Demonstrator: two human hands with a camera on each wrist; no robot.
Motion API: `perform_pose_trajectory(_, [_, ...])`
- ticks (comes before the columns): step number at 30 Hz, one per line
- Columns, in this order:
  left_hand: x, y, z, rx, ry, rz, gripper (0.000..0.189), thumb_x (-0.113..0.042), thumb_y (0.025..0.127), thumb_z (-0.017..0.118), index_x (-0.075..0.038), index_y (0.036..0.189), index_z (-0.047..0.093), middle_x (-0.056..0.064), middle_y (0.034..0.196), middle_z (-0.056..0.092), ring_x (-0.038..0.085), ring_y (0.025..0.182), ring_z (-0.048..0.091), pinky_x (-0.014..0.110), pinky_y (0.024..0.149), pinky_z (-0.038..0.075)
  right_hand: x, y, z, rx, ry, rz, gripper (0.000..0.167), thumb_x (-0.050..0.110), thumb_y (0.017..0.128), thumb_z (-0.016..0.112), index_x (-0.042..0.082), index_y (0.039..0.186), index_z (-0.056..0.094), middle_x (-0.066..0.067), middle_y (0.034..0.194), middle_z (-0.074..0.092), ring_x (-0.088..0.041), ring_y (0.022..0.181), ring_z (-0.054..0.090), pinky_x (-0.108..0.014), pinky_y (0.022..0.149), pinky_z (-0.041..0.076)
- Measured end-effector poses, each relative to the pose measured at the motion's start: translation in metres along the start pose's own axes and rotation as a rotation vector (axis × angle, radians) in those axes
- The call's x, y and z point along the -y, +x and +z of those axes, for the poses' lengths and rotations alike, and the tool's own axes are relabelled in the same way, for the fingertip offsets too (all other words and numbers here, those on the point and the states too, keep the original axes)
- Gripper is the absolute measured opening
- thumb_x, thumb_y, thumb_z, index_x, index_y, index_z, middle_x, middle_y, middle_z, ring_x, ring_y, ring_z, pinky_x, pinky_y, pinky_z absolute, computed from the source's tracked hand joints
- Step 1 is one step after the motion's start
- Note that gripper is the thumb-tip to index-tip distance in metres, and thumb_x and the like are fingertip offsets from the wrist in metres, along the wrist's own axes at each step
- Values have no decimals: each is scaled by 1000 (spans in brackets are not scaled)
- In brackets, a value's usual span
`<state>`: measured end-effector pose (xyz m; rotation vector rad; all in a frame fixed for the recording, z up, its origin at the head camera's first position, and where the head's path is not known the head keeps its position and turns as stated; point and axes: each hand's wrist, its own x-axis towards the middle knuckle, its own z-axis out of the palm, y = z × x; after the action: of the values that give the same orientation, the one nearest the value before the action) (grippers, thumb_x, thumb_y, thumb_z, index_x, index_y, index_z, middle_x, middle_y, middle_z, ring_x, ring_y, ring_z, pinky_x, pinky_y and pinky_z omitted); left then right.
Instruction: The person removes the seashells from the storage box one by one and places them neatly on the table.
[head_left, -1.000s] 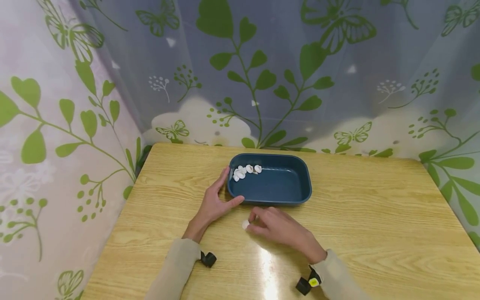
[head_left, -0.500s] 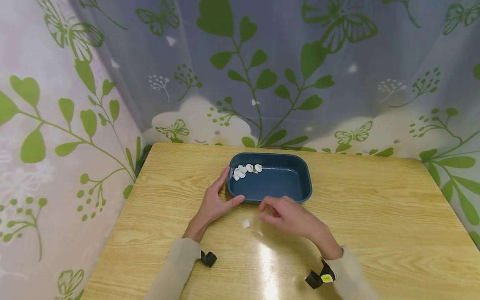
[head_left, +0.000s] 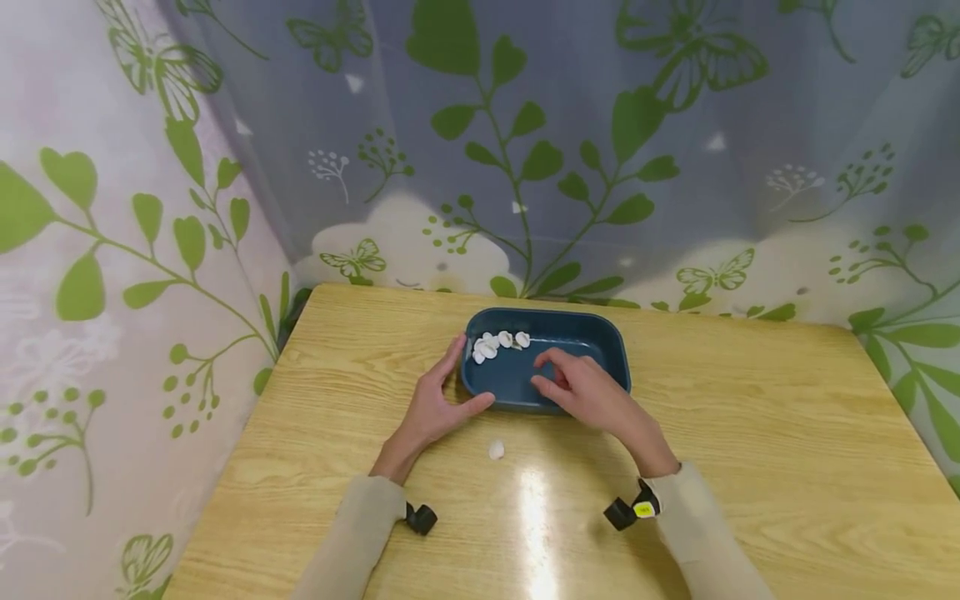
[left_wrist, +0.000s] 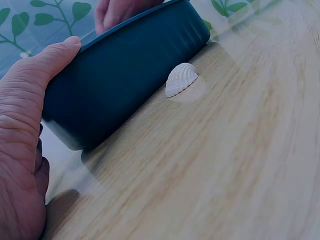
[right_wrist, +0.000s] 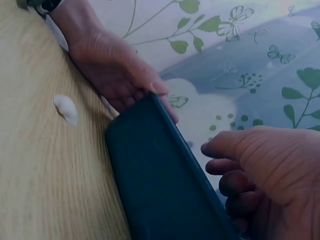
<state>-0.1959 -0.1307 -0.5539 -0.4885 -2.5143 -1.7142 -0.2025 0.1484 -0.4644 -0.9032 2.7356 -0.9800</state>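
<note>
My left hand (head_left: 435, 406) grips the left end of a dark blue rectangular basin (head_left: 513, 379); its thumb lies at the near rim, as the left wrist view of the hand (left_wrist: 22, 115) confirms. My right hand (head_left: 594, 397) is over the basin's right half with bent fingers, thumb and index tips slightly apart. No object shows between them in the right wrist view of the hand (right_wrist: 280, 170), though the finger undersides are hidden. Several white seashells (head_left: 487, 343) lie along the basin's far left. One ribbed white seashell (head_left: 497, 450) lies on the tabletop in front of the basin.
The wood-grain table (head_left: 750, 433) extends to both sides of the basin. Behind and at the left hangs a curtain (head_left: 585, 208) printed with green leaves and butterflies. A black camera (head_left: 422, 520) sits on my left wrist, and another camera (head_left: 619, 513) on my right.
My right hand has left the spot by the loose seashell and moved up and to the right, over the basin. That seashell stays on the table. My left hand keeps its place on the basin.
</note>
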Motion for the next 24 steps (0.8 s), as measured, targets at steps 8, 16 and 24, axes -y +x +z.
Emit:
perform_pose_trajectory(8, [0, -1, -1, 1, -9, -7, 101, -50, 86, 84, -33, 167, 25, -10, 171, 25, 11, 157, 22, 44, 128, 24, -21, 27, 3, 55, -146, 51, 43, 23, 105, 66, -1, 140, 60, 4, 66, 52, -11, 55, 45, -31, 59, 40])
perform_pose_trajectory(16, [3, -1, -1, -2, -8, 11, 101, -49, 87, 84, -32, 167, 25, -9, 171, 25, 13, 158, 22, 46, 127, 25, -33, 47, 10, 117, -158, 114, 52, 25, 107, 62, 4, 153, 50, 1, 67, 52, -14, 57, 47, -33, 58, 43])
perform_pose_trajectory(24, [4, -1, -1, 4, -2, 6, 101, -51, 87, 83, -33, 167, 25, -13, 171, 24, 10, 157, 22, 43, 127, 26, -37, 53, 19, 150, -167, 146, 53, 23, 112, 52, 7, 161, 40, -18, 98, 71, -33, 83, 69, -51, 92, 53])
